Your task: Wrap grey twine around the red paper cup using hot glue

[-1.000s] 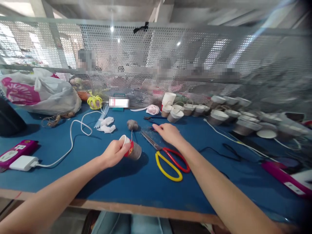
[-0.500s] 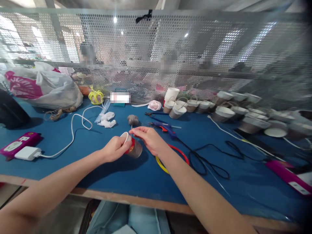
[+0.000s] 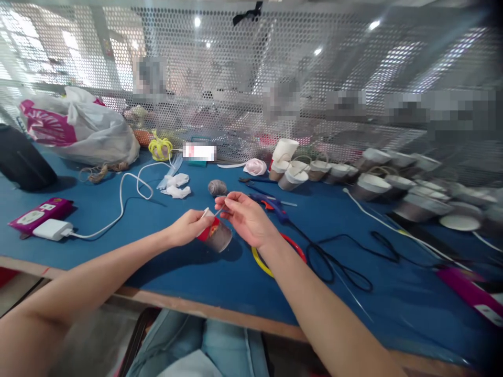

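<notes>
My left hand [image 3: 187,228] is closed on the rim of a paper cup [image 3: 220,238], tilted with its mouth toward me. The cup has a red printed band near the rim, and grey yarn seems wrapped around its lower part. Between the fingertips of my right hand [image 3: 249,219] is a strand of grey yarn [image 3: 219,210], drawn taut close to the cup's rim. Just beyond lies a small ball of grey yarn [image 3: 217,187]. A blue glue gun [image 3: 275,207] rests to the right of my right hand, its black cord trailing rightward.
Several yarn-wrapped cups with handles [image 3: 294,177] line the back right. A yellow and red ring [image 3: 262,264] lies under my right forearm. Pliers [image 3: 259,180], a pink ribbon roll [image 3: 255,167], white scraps [image 3: 176,187], a purple power strip [image 3: 41,214] and a plastic bag [image 3: 98,136] surround the work.
My right hand has shifted slightly right and up from the cup's rim, with more yarn strand showing. The cup is turned a little more sideways. The camera view has tilted down.
</notes>
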A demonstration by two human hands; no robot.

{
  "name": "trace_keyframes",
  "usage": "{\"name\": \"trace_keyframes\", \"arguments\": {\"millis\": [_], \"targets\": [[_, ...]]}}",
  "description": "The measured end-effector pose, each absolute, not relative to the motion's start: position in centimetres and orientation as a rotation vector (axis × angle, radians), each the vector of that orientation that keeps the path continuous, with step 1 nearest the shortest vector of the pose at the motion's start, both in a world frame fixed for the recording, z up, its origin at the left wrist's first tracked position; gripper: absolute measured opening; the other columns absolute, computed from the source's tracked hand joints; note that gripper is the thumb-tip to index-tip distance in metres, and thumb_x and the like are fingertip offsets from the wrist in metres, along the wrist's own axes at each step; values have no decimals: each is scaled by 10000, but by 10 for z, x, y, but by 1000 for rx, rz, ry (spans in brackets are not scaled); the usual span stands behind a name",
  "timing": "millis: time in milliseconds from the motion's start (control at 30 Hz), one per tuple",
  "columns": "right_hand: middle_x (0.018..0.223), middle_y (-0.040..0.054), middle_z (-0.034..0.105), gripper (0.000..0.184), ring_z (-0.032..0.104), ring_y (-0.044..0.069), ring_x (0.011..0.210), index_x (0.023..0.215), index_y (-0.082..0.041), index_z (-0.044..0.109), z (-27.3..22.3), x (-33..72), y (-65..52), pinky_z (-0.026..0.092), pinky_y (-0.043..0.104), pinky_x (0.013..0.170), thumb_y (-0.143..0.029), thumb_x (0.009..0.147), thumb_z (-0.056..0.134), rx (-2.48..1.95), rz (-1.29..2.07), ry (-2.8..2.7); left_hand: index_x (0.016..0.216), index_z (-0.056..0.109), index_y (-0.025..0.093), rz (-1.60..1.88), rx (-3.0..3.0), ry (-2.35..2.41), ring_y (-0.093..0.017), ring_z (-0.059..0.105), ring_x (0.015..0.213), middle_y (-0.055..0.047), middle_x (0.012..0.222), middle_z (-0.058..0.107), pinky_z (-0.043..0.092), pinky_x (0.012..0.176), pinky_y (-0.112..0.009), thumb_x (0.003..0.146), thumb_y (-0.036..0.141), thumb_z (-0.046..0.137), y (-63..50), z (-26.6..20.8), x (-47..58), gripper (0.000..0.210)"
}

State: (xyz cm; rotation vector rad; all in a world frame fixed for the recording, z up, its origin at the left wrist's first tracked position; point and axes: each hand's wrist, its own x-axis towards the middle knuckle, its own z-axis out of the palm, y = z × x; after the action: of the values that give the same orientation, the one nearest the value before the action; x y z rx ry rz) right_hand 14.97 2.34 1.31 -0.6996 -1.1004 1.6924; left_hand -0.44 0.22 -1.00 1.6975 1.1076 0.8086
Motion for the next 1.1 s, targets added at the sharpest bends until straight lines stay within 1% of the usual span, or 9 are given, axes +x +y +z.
{"name": "trace_keyframes", "arguments": {"millis": [167,300,433,533,633,733,900,1000,1100], "targets": [[805,-13,659,133,611,119,742,686,-209,459,13,152,27,457,260,699,-137,655,567,-695,1699,-1036,632,466,111,781,1641,1030,-60,307,489,39,534,380,254,468,-190,758,477,370,-2,-8,-4,399],[769,8,671,114,617,119,750,657,-198,488,5,156,34,474,263,723,-86,674,499,-767,1717,-999,601,431,123,769,1693,989,-57,294,492,46,532,360,248,468,-186,769,477,358,-3,-9,-5,399],[733,32,670,117,614,116,737,686,-162,589,5,158,34,476,249,726,-167,723,479,-821,1767,-1066,592,410,125,771,1745,1008,-56,280,501,46,536,339,242,464,-186,781,468,338,-1,-10,-7,399],[765,15,666,125,601,117,768,768,-173,634,11,157,26,455,255,750,-233,691,556,-808,1764,-1195,592,410,124,772,1775,1040,-56,269,502,47,531,320,232,456,-188,786,464,328,0,-9,-7,401],[767,-3,661,150,585,114,757,760,-187,649,15,154,17,428,260,762,-232,617,644,-806,1687,-1346,628,452,110,765,1771,1054,-58,275,502,44,534,333,232,454,-193,785,469,319,-1,-8,-6,413],[693,-9,645,126,565,105,674,692,-167,640,14,152,14,422,261,710,-225,586,675,-843,1565,-1462,651,485,99,758,1730,1021,-59,291,504,42,536,358,241,464,-196,771,477,341,-2,-7,-5,422],[638,-31,605,119,522,84,606,717,-182,573,11,153,19,393,229,619,-282,665,611,-891,1302,-1463,647,486,112,830,1424,1012,-53,329,466,45,522,419,247,453,-187,722,454,438,1,-7,-5,354],[636,-28,593,119,516,85,598,718,-182,547,10,152,20,388,228,608,-288,686,590,-906,1218,-1461,691,512,103,860,1320,1039,-55,352,457,38,535,452,249,448,-187,709,434,461,5,-8,-6,335],[626,-29,585,114,505,82,582,710,-179,538,10,151,18,388,226,609,-279,691,589,-920,1158,-1479,688,518,96,867,1307,1068,-54,353,454,38,530,452,249,449,-187,703,424,467,7,-10,-7,332]]}}
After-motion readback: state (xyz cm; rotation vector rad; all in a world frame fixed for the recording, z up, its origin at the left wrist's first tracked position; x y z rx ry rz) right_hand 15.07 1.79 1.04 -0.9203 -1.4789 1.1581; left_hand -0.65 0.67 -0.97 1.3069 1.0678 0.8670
